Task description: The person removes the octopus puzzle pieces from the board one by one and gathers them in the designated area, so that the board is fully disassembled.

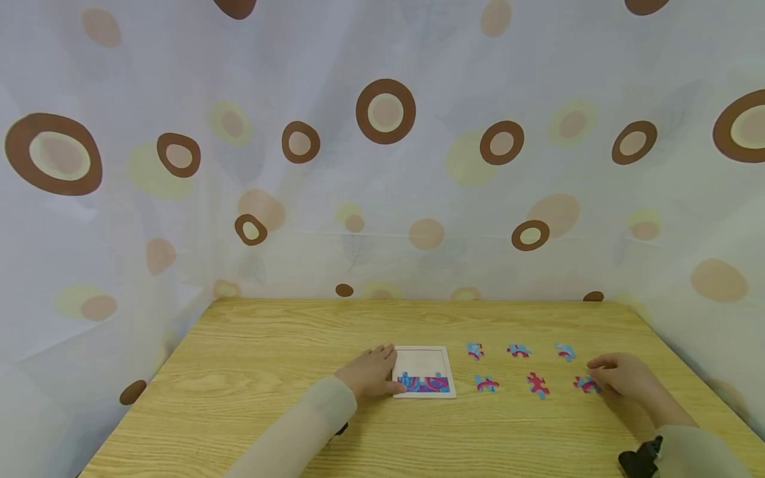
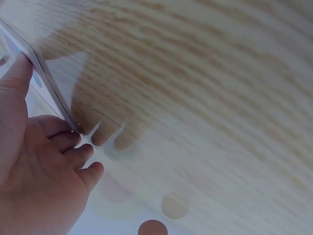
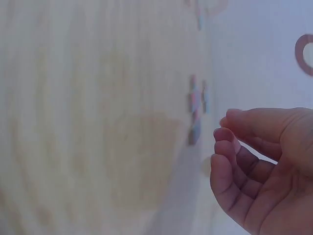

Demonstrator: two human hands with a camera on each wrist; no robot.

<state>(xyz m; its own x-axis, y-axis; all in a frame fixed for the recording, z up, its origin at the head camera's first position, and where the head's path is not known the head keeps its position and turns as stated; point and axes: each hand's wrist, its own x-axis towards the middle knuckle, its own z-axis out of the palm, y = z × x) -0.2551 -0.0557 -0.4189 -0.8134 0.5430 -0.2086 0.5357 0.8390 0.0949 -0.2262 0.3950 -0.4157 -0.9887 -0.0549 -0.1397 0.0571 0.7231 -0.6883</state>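
- The wood-grain table (image 1: 251, 372) carries everything, with the dotted curtain (image 1: 335, 172) behind it.
- The square puzzle tray (image 1: 422, 347) lies flat at the left hand, well apart to the left of the right hand. An assembled strip of jigsaw (image 1: 427, 384) fills its near part; the far part shows a pale, bare base.
- The left hand (image 1: 372, 373) rests along the tray's left edge, fingers spread from thumb, the thumb lying over the rim at the near corner and the fingers by the far one.
- The right hand (image 1: 621, 380) is over the right end of the loose pieces, its fingers loosely bent and the thumb tip close to the index. No piece shows between the tips.
- The three far-row jigsaw pieces (image 1: 518, 350) lie beyond and to the left of the right hand.
- The near row holds a left piece (image 1: 487, 384), a mostly red middle piece (image 1: 538, 384) and a right-end piece (image 1: 581, 383).
- The relation that counts: this right-end piece lies just left of and below the right fingertips, partly covered by them. Its visible part runs roughly left to right; I cannot tell its full outline or whether the fingers touch it. The right hand is much the nearer one.
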